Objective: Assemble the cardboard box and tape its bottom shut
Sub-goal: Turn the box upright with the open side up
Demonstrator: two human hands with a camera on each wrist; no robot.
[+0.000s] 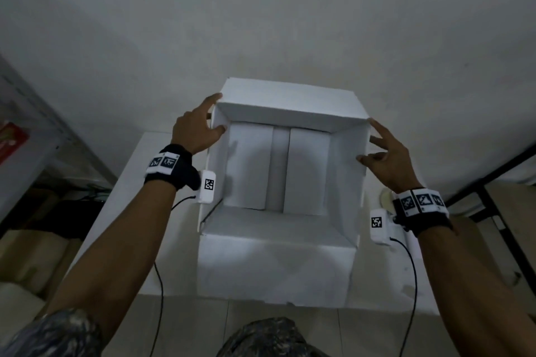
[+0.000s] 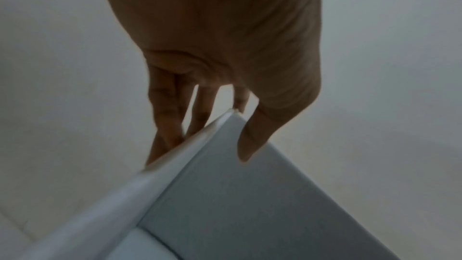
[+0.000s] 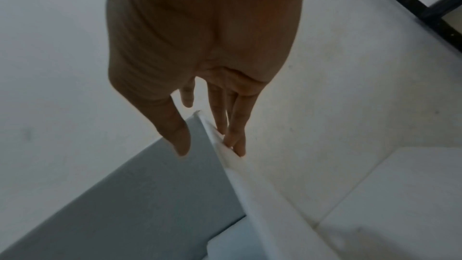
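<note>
The white cardboard box [image 1: 278, 182] was held above the white table [image 1: 127, 211], tilted so that its open mouth faced the wearer and two inner flaps, folded inward with a gap between them, could be seen at its far end. The left wall was pinched near its far corner by the left hand [image 1: 194, 130], thumb laid inside and fingers [image 2: 165, 118] spread along the outside; the right wall was pinched likewise by the right hand [image 1: 388, 159], thumb inside and fingers [image 3: 235, 131] outside. The box was judged light and fairly stiff, though thin walls would likely bow if squeezed (a hold close to the corner creases seemed soundest). No tape could be made out on the bottom, so the closing and taping were taken as not yet done
</note>
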